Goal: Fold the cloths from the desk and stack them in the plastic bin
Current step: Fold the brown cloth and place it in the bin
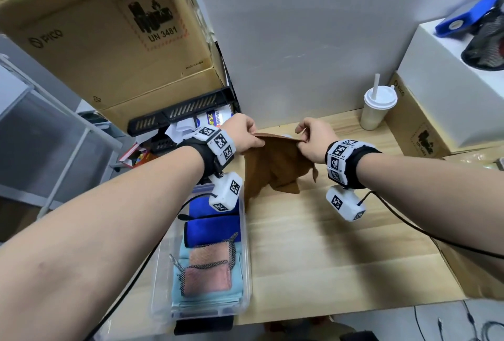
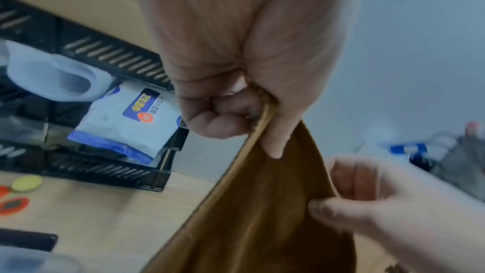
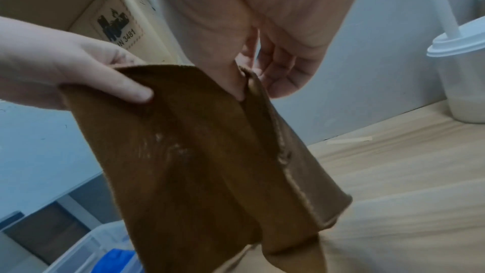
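A brown cloth (image 1: 275, 163) hangs above the wooden desk (image 1: 341, 245), lifted by its top edge. My left hand (image 1: 242, 133) pinches the cloth's left top corner (image 2: 262, 111). My right hand (image 1: 311, 138) pinches the right top corner (image 3: 244, 78) between thumb and forefinger, its other fingers loose. The cloth's lower end touches the desk. To the left stands the clear plastic bin (image 1: 245, 272), holding folded blue (image 1: 212, 228), light blue and pink cloths (image 1: 207, 275). In the right wrist view the brown cloth (image 3: 210, 163) hangs with a frayed side hem.
A lidded white cup with a straw (image 1: 377, 107) stands at the desk's back right. Cardboard boxes (image 1: 109, 35) and a black tray rack (image 1: 185, 114) crowd the back left; another box (image 1: 425, 127) sits at the right. A black cable (image 1: 436, 239) trails across the desk's right side.
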A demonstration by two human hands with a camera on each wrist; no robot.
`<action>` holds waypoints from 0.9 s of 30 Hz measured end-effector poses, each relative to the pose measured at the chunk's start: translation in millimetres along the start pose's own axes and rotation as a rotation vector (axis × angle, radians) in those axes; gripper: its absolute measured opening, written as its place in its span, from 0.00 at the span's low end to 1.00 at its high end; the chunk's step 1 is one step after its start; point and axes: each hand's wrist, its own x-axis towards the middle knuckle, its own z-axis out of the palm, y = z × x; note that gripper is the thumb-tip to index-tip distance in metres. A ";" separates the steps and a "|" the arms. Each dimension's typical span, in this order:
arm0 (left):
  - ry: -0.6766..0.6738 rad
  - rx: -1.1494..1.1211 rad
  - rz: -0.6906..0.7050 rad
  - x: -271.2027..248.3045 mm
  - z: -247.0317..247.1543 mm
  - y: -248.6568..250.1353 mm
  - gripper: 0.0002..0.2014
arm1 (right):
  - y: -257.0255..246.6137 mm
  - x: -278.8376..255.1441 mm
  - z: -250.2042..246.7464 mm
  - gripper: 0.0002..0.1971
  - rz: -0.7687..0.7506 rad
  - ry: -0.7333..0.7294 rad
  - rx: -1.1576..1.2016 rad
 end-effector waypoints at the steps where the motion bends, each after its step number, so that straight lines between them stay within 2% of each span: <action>1: -0.015 -0.080 0.040 -2.0 -2.6 1.9 0.14 | 1.2 -0.7 -0.7 0.12 0.015 -0.022 -0.037; 4: -0.034 -0.127 0.119 -7.1 -12.0 7.2 0.20 | 8.9 -2.4 -0.8 0.12 0.087 -0.086 -0.142; 7: -0.013 -0.147 0.119 -4.1 -19.2 4.0 0.22 | 21.1 -2.4 0.0 0.09 0.165 -0.045 -0.193; 10: 0.021 -0.114 0.074 -0.8 -20.5 -6.8 0.18 | 25.8 -0.3 -5.9 0.10 0.215 -0.013 -0.254; 13: 0.130 -0.022 0.007 0.1 -19.9 -15.1 0.13 | 28.9 6.9 -14.0 0.13 0.255 -0.001 -0.286; 16: 0.233 -0.010 -0.044 0.5 -18.2 -15.6 0.17 | 30.5 12.6 -19.5 0.09 0.308 0.061 -0.277; 19: 0.269 -0.045 -0.100 0.8 -15.9 -11.8 0.13 | 25.4 15.6 -26.6 0.05 0.352 0.077 -0.222; 21: 0.207 -0.080 -0.143 -0.4 -15.3 -7.1 0.12 | 16.0 16.5 -31.5 0.06 0.342 -0.019 -0.111; 25: -0.063 -0.234 -0.217 -5.4 -8.7 14.3 0.15 | -10.8 12.0 -30.2 0.11 0.347 -0.432 0.291; 27: -0.134 -0.335 -0.220 -7.2 -4.2 28.0 0.14 | -26.2 9.9 -25.6 0.11 0.351 -0.467 0.377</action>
